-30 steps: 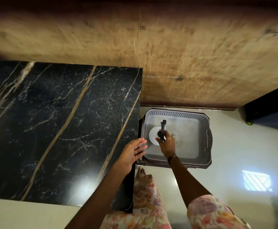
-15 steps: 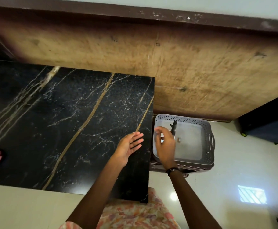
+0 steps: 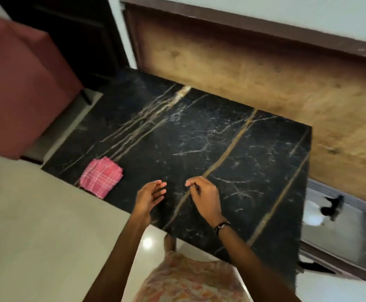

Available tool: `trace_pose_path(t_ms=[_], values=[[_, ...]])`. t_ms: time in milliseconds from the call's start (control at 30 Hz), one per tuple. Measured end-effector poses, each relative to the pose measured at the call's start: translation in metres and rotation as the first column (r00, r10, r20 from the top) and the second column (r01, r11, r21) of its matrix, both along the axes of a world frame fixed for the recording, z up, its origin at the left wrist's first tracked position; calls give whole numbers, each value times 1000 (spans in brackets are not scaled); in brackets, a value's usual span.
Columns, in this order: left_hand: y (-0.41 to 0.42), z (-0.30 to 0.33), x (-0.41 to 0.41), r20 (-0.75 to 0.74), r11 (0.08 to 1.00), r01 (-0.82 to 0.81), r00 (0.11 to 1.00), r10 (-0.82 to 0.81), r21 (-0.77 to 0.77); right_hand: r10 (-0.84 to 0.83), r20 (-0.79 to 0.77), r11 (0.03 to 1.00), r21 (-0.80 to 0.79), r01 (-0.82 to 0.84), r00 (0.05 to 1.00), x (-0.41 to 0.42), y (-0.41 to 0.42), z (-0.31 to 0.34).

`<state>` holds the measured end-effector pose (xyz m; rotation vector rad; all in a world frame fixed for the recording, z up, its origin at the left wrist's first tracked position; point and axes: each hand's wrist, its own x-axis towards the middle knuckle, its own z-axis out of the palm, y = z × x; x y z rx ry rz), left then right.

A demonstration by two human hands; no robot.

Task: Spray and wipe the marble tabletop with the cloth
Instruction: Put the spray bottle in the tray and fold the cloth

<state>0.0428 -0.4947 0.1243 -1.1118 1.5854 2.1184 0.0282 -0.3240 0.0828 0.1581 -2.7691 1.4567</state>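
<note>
A black marble tabletop (image 3: 199, 138) with gold and white veins fills the middle of the view. On its near left corner lies a folded pink checked cloth (image 3: 100, 177). My left hand (image 3: 149, 198) hovers over the table's near edge with straight fingers, holding nothing. My right hand (image 3: 203, 198) is beside it above the marble, fingers loosely bent and empty, a dark band on its wrist. The spray bottle (image 3: 328, 209), white with a dark trigger head, lies in a grey basket (image 3: 352, 247) on the floor to the right of the table.
A reddish-brown sofa (image 3: 18, 83) stands at the left beyond the table. A worn wooden panel (image 3: 264, 79) leans against the wall behind the table. Pale tiled floor (image 3: 36, 236) lies at the near left.
My right hand let go of the spray bottle in the basket and came back over the marble. The view swung left, bringing the pink cloth and sofa into sight.
</note>
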Motion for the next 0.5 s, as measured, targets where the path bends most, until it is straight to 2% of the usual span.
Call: trace_pose_path(t_ms=[100,167,233,333,400,433,500], values=[[-69,-5,0,-17,993,-54,999,52,-109,94,96,996,-17,-93,991,-14,-73,-1],[-108,-10,0,-31,968,-55,998,49,-244,144,186,989,-16,-144,972,-24,-117,-6],[-140,-18,-2,-51,906,-30,999,9,-421,158,296,987,-5,-164,942,-31,-156,-11],[-178,-34,-13,9,734,91,993,-115,-673,78,460,994,35,-106,885,-38,-200,-16],[-194,-42,-24,84,607,170,982,-167,-777,21,540,999,24,-40,841,-40,-223,-20],[-197,-43,-30,116,562,196,978,-175,-804,-6,581,1000,-9,15,814,-40,-231,-20],[-204,-45,-38,147,541,230,970,-192,-809,-54,672,985,-87,151,739,-43,-246,-23]])
